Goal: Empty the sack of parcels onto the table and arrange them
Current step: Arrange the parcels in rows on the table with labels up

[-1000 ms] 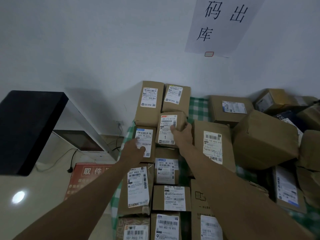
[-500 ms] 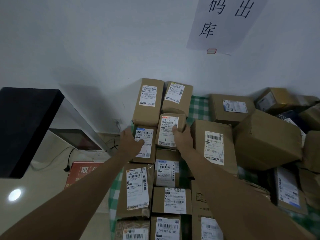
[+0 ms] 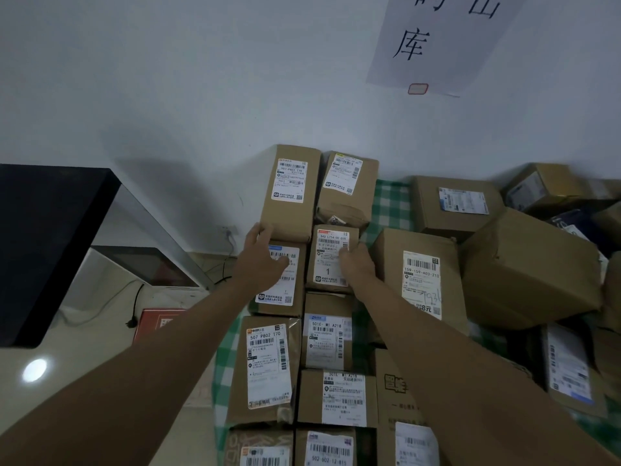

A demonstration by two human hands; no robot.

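right hand point(image 3: 356, 264): fingers on small labelled box point(image 3: 331, 258), long axis 12–6, probably gripping | left hand point(image 3: 262, 260): fingers spread, flat on neighbour box point(image 3: 280, 280) at 9 | nearer: right

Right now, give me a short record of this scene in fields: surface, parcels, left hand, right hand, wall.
surface: table under a green checked cloth
parcels: brown boxes in neat columns at left, a loose pile at right
left hand: open, resting on a labelled box
right hand: gripping the small box marked 1
wall: paper sign
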